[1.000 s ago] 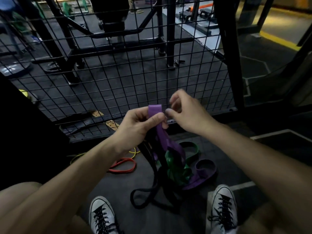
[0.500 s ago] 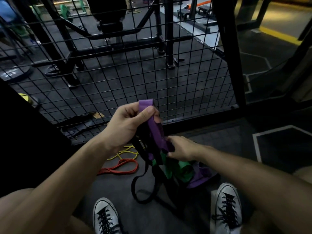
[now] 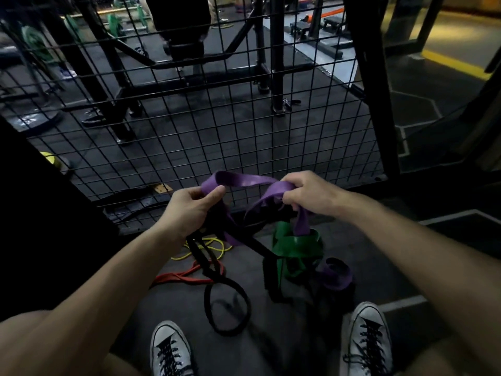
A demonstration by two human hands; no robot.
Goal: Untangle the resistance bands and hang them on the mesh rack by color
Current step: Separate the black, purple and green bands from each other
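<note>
At frame centre, the left hand and right hand each grip one flat purple rubber band, stretched just before the black wire mesh rack; one green band dangles below.

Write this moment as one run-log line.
left hand: grips purple band | right hand: grips purple band | green band: tangled below | mesh rack: no band hung

Mesh rack upright behind both hands. Left hand and right hand side by side, one band spanning between them. Tangle hangs below the right hand, down to the floor. Two loose bands on floor under left wrist. Shoes nearest the viewer, below the tangle
</note>
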